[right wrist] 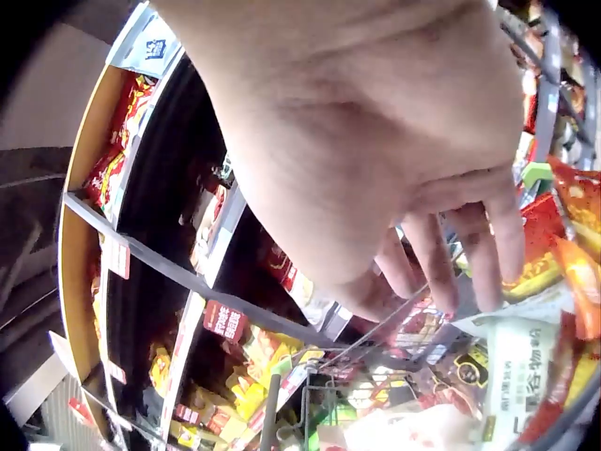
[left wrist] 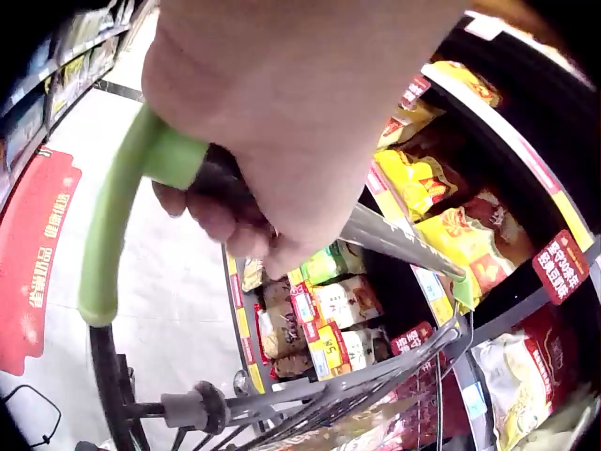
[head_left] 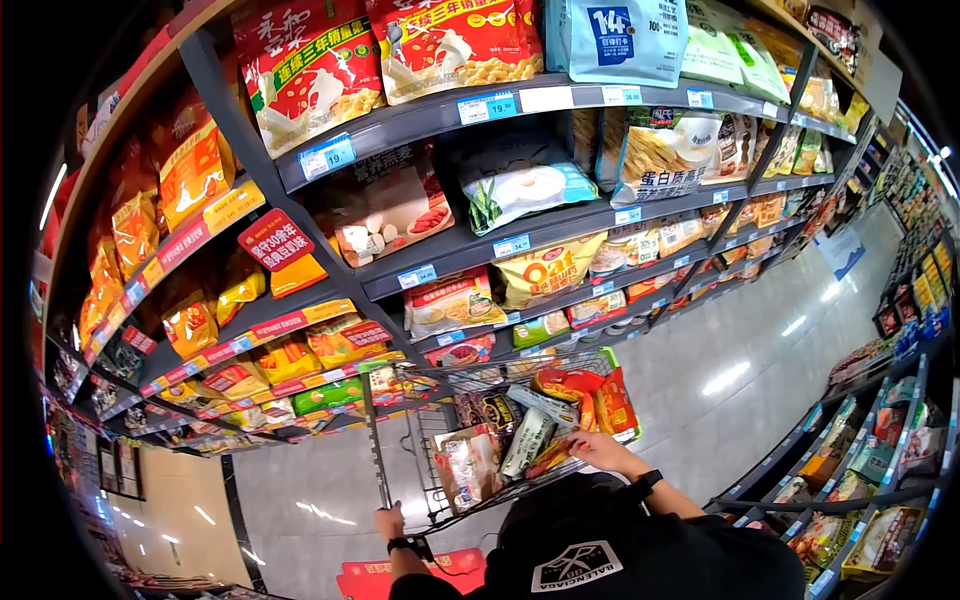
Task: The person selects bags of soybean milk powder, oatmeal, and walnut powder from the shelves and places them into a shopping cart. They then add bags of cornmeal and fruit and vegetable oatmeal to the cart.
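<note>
My left hand [head_left: 390, 522] grips the handle [left wrist: 399, 240] of a shopping cart, a dark bar with light green end pieces [left wrist: 117, 216]. In the left wrist view the fingers curl round the bar. My right hand [head_left: 605, 452] is over the packed goods at the cart's near side, its fingers [right wrist: 432, 258] extended downward and slightly spread. Beside those fingertips lie a pale green-and-white pouch [right wrist: 512, 376] and red-and-yellow bags [head_left: 616, 405]. A white-and-red package [head_left: 467, 468] and a dark bag [head_left: 487, 412] share the basket.
Shelves with bagged foods rise along the cart's far side, among them a yellow oat bag [head_left: 548, 268] and red bags [head_left: 455, 50]. Another shelf row [head_left: 870, 470] stands at the right. Grey tiled floor [head_left: 720, 370] runs between them. A red floor sign [left wrist: 38, 254] lies near the handle.
</note>
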### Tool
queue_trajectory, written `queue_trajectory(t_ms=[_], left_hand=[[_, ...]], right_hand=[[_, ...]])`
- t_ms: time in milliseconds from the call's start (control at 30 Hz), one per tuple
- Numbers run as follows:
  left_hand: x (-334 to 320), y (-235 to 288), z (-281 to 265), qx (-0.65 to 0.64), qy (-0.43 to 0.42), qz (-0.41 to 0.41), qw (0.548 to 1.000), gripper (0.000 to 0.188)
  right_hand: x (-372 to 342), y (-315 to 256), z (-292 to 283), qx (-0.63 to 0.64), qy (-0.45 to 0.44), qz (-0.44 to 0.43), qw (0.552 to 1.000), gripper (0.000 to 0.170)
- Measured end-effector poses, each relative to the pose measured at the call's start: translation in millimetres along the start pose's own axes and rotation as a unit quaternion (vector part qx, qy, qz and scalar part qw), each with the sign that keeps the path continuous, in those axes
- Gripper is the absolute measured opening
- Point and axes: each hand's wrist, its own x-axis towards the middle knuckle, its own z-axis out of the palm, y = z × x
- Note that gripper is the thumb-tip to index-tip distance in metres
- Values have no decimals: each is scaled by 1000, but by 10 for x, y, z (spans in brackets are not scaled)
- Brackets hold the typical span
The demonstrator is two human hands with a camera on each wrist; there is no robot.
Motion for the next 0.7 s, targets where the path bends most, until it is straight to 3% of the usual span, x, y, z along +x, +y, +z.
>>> queue_trajectory(t_ms=[67,200,267,333,400,467,533,600,700], left_hand=[[-62,26,51,58,82,51,994,40],[-255,147,38,67,110,43,991,38],[-321,142,94,71,120,37,990,38],[-514,265,62,68,101,40,992,39],[-491,211,165,73,91,35,993,39],[-547,154,237,79,79,32,993,40],[-634,126,388,53,122,30,991,42],[-642,126,568,4,124,-2,992,52],[-1151,331,745,77,150,-16,986,69]], right_hand=[[-129,-74,-96,-49,10,29,998,35],[-190,122,-223,-70,9,17,997,44],[-256,129,-427,-4,7,13,1000,31],[-316,264,-681,-17,10,31,999,30],[-449,407,-941,-60,102,51,992,34],[-610,667,-1195,-50,131,64,988,37],[-747,820,-1458,-44,160,76,983,39],[-993,874,-1777,-67,162,94,980,42],[-1301,1350,-2130,-73,146,98,982,43]])
